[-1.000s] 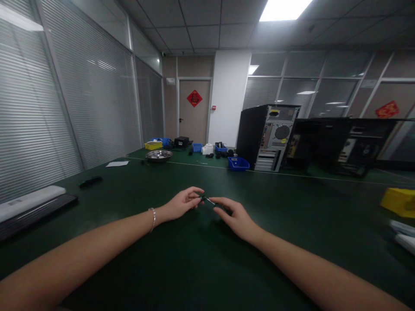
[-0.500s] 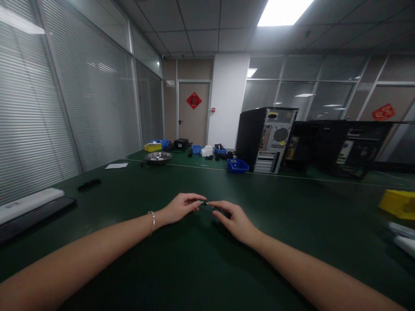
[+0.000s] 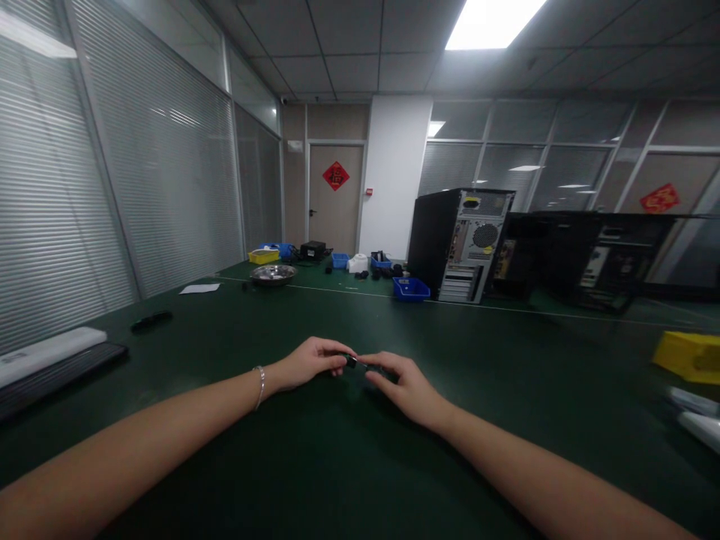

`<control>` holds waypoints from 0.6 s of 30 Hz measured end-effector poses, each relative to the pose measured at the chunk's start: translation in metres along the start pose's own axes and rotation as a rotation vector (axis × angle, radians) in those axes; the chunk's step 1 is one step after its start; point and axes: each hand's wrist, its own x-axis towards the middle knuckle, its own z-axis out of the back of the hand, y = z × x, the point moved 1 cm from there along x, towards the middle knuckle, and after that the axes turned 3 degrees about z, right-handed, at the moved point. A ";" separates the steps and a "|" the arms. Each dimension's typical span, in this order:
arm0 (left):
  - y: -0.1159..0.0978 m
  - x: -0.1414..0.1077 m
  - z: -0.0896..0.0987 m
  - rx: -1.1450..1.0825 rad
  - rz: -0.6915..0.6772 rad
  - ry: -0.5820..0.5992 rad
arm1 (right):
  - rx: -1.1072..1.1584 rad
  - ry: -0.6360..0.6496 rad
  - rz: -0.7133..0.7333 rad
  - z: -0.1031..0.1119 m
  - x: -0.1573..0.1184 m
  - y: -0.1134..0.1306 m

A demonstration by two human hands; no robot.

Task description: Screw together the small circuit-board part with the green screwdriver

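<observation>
black and small, one part [image 3: 351, 361] sits pinched by the left hand [image 3: 310, 364], over the green table [image 3: 253, 322]. one slim tool [image 3: 378, 369], grasped by the right hand [image 3: 413, 387], lies just right of it, long axis slanting across toward the part; whether they touch, i cannot tell. farther off: one steel bowl [image 3: 273, 275], one paper sheet [image 3: 199, 289].

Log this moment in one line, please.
left hand: holds small black part | right hand: holds slim dark tool | beneath both: dark green tabletop
</observation>
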 end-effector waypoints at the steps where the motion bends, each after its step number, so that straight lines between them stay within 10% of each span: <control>1: 0.000 0.000 0.000 -0.004 0.004 0.006 | 0.003 0.003 -0.007 0.000 0.000 0.002; 18: -0.002 0.000 0.000 0.011 -0.007 -0.009 | -0.021 -0.120 -0.059 -0.002 -0.001 -0.010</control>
